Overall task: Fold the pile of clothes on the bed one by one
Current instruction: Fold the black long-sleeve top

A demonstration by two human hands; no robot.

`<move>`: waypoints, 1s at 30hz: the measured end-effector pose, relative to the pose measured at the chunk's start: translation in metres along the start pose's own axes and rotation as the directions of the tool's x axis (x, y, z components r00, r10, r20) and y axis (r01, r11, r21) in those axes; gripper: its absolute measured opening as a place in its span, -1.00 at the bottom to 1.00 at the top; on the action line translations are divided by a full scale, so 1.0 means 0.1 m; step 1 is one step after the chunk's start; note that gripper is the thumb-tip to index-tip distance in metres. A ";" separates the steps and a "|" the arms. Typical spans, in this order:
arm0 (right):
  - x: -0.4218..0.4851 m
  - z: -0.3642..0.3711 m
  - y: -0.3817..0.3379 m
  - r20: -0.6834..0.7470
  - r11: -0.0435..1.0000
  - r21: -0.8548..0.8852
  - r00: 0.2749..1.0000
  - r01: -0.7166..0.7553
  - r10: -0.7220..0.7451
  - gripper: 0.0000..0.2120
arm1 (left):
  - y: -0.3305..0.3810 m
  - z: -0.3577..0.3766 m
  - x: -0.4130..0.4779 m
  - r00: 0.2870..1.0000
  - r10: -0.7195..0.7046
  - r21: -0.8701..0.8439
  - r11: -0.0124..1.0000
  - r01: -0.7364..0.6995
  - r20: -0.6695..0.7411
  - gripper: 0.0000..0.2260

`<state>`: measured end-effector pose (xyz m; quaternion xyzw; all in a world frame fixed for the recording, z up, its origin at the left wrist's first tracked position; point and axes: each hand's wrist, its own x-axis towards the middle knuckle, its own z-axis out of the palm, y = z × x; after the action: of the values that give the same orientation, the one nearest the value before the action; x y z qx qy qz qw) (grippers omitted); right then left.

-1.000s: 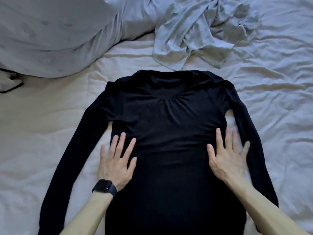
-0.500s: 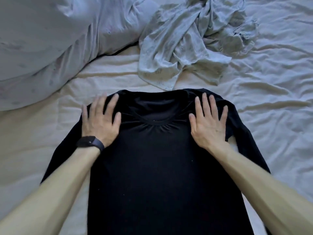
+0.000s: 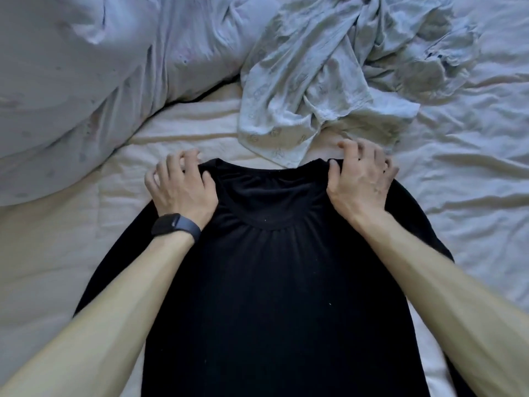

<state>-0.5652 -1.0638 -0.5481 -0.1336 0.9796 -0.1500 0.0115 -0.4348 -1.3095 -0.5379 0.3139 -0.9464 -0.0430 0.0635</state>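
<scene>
1. Grey-blue duvet (image 3: 71, 96) lies bunched at the far left, well apart from the work. Between it and the clothing, the cream sheet (image 3: 57, 267) gives flat, open room on that side.
2. Next comes the left hand (image 3: 183, 190), a dark watch (image 3: 174, 227) on its wrist, set on the left shoulder of the black top (image 3: 272, 282). Its fingers (image 3: 171, 164) are bent and clawed over the shoulder edge with the thumb on the cloth. It looks like a pinch, though I can't quite see fabric caught under the tips.
3. That top lies flat, front up, in the middle of the bed. Its long axis runs straight away from the person, with the neckline at the far end and the hem out of view below. Its left sleeve (image 3: 114, 267) trails down beside the body.
4. Just beyond the collar, the pale printed garment (image 3: 315, 81) lies crumpled. Its nearest corner touches or barely overlaps the neckline, so there is little room for pushing forward.
5. On the other shoulder, the right hand (image 3: 360, 181) has its fingers (image 3: 349, 147) curled over the edge, and its thumb pinches fabric beside the collar.
6. Neither hand is nearer than the other, since each holds one shoulder. I'd judge the coming move to be a lift or pull back toward the person, where space is free. Rumpled bedding to the right is also open.
</scene>
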 end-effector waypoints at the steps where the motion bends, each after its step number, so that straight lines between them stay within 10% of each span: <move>1: -0.19 0.00 -0.03 -0.054 0.999 0.010 0.997 0.051 -0.050 -0.63 | 0.05 0.00 -0.19 0.995 0.078 0.009 0.997 -0.077 -0.056 -0.58; 8: -1.67 0.19 0.07 0.291 0.942 -0.077 0.911 0.326 -0.291 -0.37 | 0.28 0.39 -1.28 0.859 0.368 -0.021 0.922 -0.387 0.357 -0.37; 16: -2.79 -0.56 0.52 0.190 0.992 -0.022 0.973 -0.127 0.129 -0.30 | 0.51 0.09 -1.65 0.876 0.361 -0.023 0.927 -0.374 0.321 -0.42; 21: -3.57 -1.02 1.30 0.065 0.837 -0.066 0.834 -0.544 0.548 -0.24 | 1.12 -0.11 -2.39 0.680 0.607 -0.200 0.788 -0.583 0.411 -0.39; 30: -3.36 -1.40 2.04 0.451 0.915 -0.153 0.798 -0.373 0.401 -0.76 | 1.70 -0.11 -2.57 0.590 0.484 -0.116 0.826 -0.551 0.646 -0.43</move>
<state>-0.3022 -0.7466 -0.4812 0.0365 0.9570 -0.0797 0.2766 -0.3291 -1.0196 -0.5304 -0.0075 -0.9579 -0.0831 -0.2745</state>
